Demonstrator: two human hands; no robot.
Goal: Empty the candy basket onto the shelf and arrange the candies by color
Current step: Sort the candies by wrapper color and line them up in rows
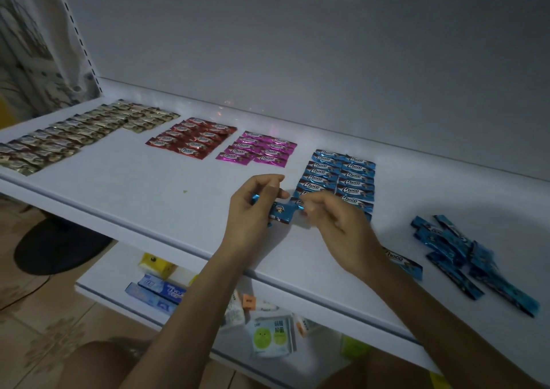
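Leftmost, beyond the shelf (148,186) edge, patterned curtain (26,46) hanging, black disc (59,245) on the tiled floor below. On the shelf's far left, gold candies (74,132) laid in long rows, running from the front edge back toward the wall. Next, apart from these, red candies (192,138) in a tidy two-column block; just beside it, pink candies (257,149) in a smaller block of the same kind. Further right, blue rows (342,177), two columns, labels up, reading "Choco". Over the shelf front, just before the blue rows, left hand (253,210) clenched round a blue candy (281,211), fingers curled over it; possibly more wrappers in that grip, hard to tell. Right hand (336,222) close beside, thumb and forefinger pinching the same candy's right end, other fingers curled under, hiding the nearest of the blue rows. By the right wrist, stray candy (403,262) flat on the shelf, partly hidden by the forearm. Far right, blue heap (464,254), unsorted, wrappers crossing at odd angles, well apart from the rows. Below, on a lower shelf (104,290): yellow box (156,263), blue-and-white cartons (157,295), green-faced packet (272,338) among other small packs.
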